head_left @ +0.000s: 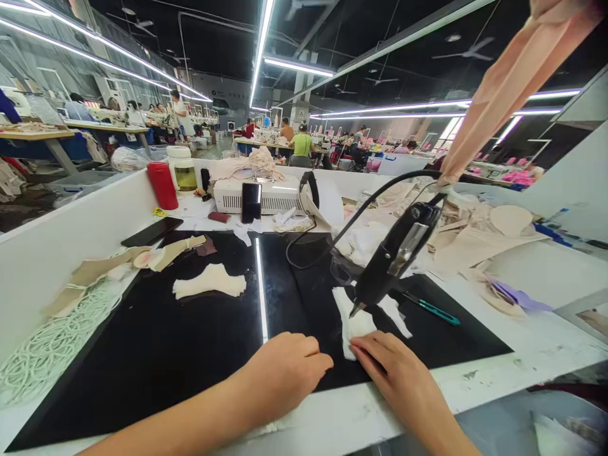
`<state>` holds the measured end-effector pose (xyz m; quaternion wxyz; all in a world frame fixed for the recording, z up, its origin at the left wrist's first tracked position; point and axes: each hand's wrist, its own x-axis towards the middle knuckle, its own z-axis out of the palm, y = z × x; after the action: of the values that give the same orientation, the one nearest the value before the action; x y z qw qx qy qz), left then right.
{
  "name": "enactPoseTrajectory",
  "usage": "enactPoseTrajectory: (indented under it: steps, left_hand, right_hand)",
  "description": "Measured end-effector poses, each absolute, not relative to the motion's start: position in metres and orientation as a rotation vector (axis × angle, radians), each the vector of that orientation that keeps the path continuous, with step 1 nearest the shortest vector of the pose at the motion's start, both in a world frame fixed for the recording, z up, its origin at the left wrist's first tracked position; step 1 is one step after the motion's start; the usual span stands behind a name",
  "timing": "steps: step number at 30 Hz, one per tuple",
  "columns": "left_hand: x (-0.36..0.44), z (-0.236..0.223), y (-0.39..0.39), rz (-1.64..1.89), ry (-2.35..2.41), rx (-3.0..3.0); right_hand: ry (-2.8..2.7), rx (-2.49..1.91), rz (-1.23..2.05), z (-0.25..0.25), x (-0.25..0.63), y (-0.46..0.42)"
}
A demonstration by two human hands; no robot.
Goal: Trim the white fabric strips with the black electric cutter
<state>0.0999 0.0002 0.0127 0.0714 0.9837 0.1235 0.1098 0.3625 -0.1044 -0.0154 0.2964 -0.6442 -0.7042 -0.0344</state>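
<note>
My right hand (pixel 403 373) has its fingertips on the lower edge of a white fabric piece (pixel 356 326), which lies on the black glossy mat (pixel 199 361). Over that piece hangs a black hand tool (pixel 396 256) with a pointed metal tip, its tip close to the fabric; whether they touch I cannot tell. A narrow white piece (pixel 396 315) lies beside it, to the right. My left hand (pixel 294 370) rests by the mat's front edge, fingers curled in; anything inside is hidden. A stack of cream fabric pieces (pixel 209 281) lies farther left on the mat.
A peach cloth strip (pixel 503 95) suspends the tool, whose black cable (pixel 361 206) loops behind. Teal thread snips (pixel 437 311) lie right. Pale green cord (pixel 61 342) is heaped left. Behind stand a white vented machine (pixel 280 196), a phone (pixel 251 202) and a jar (pixel 184 171).
</note>
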Motion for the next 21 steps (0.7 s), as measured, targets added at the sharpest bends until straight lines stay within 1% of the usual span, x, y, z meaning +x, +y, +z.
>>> enactPoseTrajectory:
  steps: [8,15,21]
  left_hand:
    - [0.125,0.007,-0.005,0.299,0.376,3.069]
    - [0.137,0.008,-0.008,0.284,0.398,3.190]
    - [0.136,0.010,-0.010,0.262,0.298,3.275]
  right_hand:
    - [-1.823,-1.666,-0.012,-0.012,0.361,-0.105]
    - [-1.662,-1.699,0.158,-0.008,0.358,-0.103]
    - [-1.463,-1.736,0.321,-0.002,0.357,-0.100]
